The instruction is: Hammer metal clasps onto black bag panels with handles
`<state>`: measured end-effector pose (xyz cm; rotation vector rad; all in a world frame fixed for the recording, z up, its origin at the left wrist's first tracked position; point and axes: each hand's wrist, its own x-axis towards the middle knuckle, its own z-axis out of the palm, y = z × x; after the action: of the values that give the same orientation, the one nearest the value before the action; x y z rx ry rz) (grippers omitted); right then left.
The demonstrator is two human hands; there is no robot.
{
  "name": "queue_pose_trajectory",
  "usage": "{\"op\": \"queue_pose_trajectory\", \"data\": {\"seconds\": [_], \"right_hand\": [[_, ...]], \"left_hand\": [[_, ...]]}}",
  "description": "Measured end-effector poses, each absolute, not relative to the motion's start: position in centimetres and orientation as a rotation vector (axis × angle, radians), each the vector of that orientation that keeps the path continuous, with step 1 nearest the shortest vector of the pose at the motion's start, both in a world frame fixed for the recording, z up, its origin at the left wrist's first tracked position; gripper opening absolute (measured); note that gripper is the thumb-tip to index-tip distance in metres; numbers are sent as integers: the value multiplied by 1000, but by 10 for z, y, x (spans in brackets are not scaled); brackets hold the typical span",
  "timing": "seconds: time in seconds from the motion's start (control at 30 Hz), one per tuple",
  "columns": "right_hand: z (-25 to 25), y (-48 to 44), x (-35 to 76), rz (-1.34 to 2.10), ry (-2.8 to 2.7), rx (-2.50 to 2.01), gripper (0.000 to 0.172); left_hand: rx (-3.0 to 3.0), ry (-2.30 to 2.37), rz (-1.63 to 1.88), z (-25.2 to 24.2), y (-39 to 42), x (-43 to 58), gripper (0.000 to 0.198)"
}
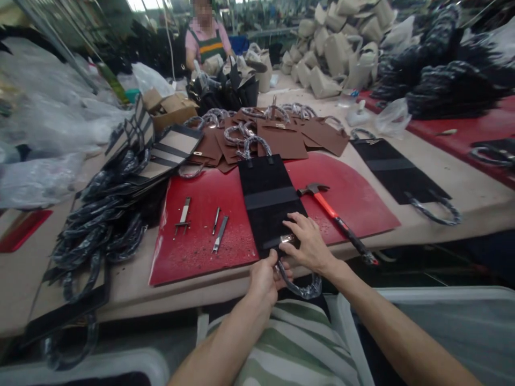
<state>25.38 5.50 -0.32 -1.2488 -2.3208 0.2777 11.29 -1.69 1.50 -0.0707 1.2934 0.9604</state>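
Observation:
A long black bag panel (270, 199) lies over a red cutting mat (201, 185), its near end reaching the table edge. At that end my left hand (267, 276) pinches the panel's edge, thumb on top and fingers beneath, beside a plastic-wrapped handle (308, 289). Just above, my right hand (308, 241) rests with fingers curled around a small shiny metal clasp (286, 238) on the panel; its fingertips touch it. To the panel's right lies a claw hammer (328, 206) with an orange and black handle.
Punches (219, 235) and a pronged metal tool (184, 212) lie on the mat's left. Stacked black panels with wrapped handles (104, 220) crowd the left. Brown panels (277, 139) fill the back. Another black panel (396, 166) lies right. A person (207, 40) stands across the table.

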Motion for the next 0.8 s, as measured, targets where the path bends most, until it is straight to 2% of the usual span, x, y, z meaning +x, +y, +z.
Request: {"op": "queue_pose_trajectory", "data": {"seconds": [0.43,0.67,0.8], "right_hand": [[-3,45,247,277,-2549,-1341,74],[-1,51,248,239,-2608,-1336,74],[-8,52,251,161,-2586,-1266,73]], "left_hand": [[-12,1304,1071,0,-27,106,35],[15,1260,1059,-11,-27,106,52],[314,1270,906,0,-44,87,61]]}}
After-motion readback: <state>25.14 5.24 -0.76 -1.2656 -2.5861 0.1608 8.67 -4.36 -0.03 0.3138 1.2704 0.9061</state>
